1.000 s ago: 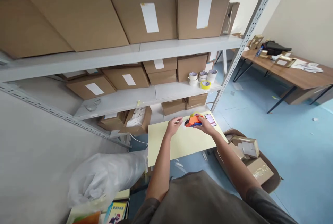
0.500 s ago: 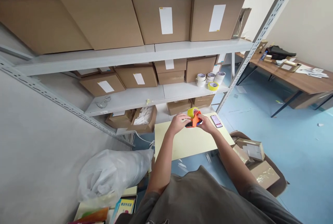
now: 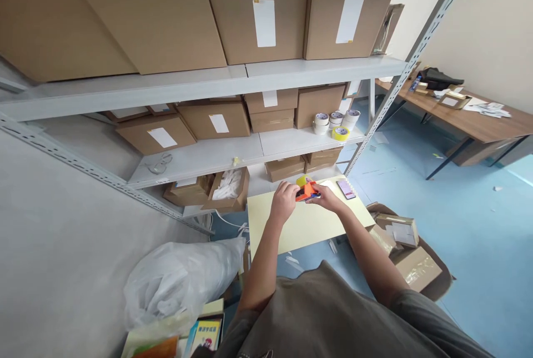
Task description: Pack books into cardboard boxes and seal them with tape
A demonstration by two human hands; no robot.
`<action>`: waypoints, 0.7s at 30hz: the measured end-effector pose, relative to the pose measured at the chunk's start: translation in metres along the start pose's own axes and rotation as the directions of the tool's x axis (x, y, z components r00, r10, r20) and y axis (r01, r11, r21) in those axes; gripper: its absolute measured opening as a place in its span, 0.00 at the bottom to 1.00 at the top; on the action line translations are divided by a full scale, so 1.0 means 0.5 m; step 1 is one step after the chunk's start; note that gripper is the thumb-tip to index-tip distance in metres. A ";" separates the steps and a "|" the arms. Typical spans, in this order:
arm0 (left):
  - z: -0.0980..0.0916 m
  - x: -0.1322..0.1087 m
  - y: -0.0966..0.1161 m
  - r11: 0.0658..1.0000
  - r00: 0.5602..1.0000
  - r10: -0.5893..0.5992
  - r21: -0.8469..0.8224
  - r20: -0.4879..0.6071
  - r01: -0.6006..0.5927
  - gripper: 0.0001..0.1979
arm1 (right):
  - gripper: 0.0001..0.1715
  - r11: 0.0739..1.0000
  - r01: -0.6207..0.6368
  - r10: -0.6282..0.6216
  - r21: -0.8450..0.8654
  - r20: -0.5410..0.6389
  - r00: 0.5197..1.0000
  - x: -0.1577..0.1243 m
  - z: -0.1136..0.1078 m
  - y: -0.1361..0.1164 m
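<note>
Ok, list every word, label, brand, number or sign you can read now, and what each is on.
"学成语": seems to end the title on the yellow book; the characters before it are blurred.
White labels on the boxes: unreadable.
Prints on the white tape rolls and yellow tape roll: too small.
Phone screen: too small.

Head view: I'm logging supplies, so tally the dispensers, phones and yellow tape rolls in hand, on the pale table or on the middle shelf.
Dispenser: 1, in the right hand
Phone: 1, on the table
Yellow rolls: 2, one at the dispenser, one on the shelf
Total: 4
</note>
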State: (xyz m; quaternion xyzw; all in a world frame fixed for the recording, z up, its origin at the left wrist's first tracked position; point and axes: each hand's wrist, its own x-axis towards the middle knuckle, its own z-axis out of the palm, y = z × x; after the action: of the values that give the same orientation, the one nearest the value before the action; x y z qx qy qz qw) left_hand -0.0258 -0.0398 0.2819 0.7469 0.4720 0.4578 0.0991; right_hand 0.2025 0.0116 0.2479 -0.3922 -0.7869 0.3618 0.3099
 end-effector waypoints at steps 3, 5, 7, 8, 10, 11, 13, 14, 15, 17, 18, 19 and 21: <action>-0.005 -0.007 -0.004 0.999 0.997 -0.045 -0.010 -0.054 0.045 0.19 | 0.26 1.000 0.022 -0.022 -0.005 0.004 1.000 0.006 -0.001 -0.011; -0.014 -0.010 -0.010 0.996 0.989 -0.091 -0.028 -0.115 0.088 0.19 | 0.26 1.000 0.016 -0.016 -0.009 0.006 1.000 0.009 -0.007 -0.013; -0.031 -0.009 -0.019 0.990 0.975 -0.136 -0.050 -0.173 0.130 0.19 | 0.26 1.000 -0.005 0.005 -0.022 -0.002 1.000 0.010 -0.014 -0.011; -0.041 -0.007 -0.024 0.988 0.972 -0.152 -0.062 -0.181 0.143 0.19 | 0.25 0.999 -0.019 0.018 -0.031 -0.008 1.000 0.009 -0.016 -0.008; -0.064 -0.001 -0.035 0.985 0.976 -0.159 -0.086 -0.148 0.148 0.18 | 0.24 0.998 -0.046 0.046 -0.050 -0.017 0.999 0.006 -0.016 -0.001; -0.075 0.003 -0.041 0.985 0.981 -0.155 -0.095 -0.120 0.144 0.18 | 0.24 0.997 -0.058 0.057 -0.059 -0.022 0.998 0.004 -0.012 0.003; -0.090 0.007 -0.048 0.985 0.985 -0.151 -0.098 -0.082 0.143 0.17 | 0.24 0.995 -0.069 0.065 -0.078 -0.058 0.996 0.002 0.003 0.010; -0.093 0.005 -0.049 0.984 0.984 -0.158 -0.093 -0.079 0.150 0.17 | 0.25 0.993 -0.073 0.064 -0.089 -0.096 0.993 0.002 0.014 0.014; -0.091 0.000 -0.049 0.983 0.982 -0.169 -0.085 -0.086 0.162 0.17 | 0.25 0.991 -0.078 0.063 -0.105 -0.143 0.988 0.004 0.025 0.017; -0.074 -0.021 -0.045 0.979 0.972 -0.201 -0.065 -0.124 0.194 0.19 | 0.25 0.983 -0.103 0.062 -0.154 -0.253 0.965 0.011 0.046 0.024; -0.061 -0.035 -0.042 0.977 0.965 -0.213 -0.055 -0.153 0.206 0.20 | 0.25 0.976 -0.117 0.057 -0.186 -0.304 0.951 0.017 0.054 0.028; -0.046 -0.049 -0.040 0.973 0.955 -0.233 -0.041 -0.184 0.229 0.22 | 0.25 0.967 -0.129 0.046 -0.219 -0.348 0.936 0.023 0.058 0.033; -0.018 -0.072 -0.039 0.970 0.941 -0.239 -0.021 -0.239 0.241 0.28 | 0.25 0.951 -0.135 0.009 -0.278 -0.412 0.911 0.037 0.058 0.043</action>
State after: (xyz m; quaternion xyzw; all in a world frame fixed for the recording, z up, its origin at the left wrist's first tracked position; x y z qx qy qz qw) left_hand -0.0496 -0.0607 0.2543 0.6235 0.5700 0.5270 0.0930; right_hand 0.1794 0.0271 0.2182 -0.5304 -0.7358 0.1600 0.3896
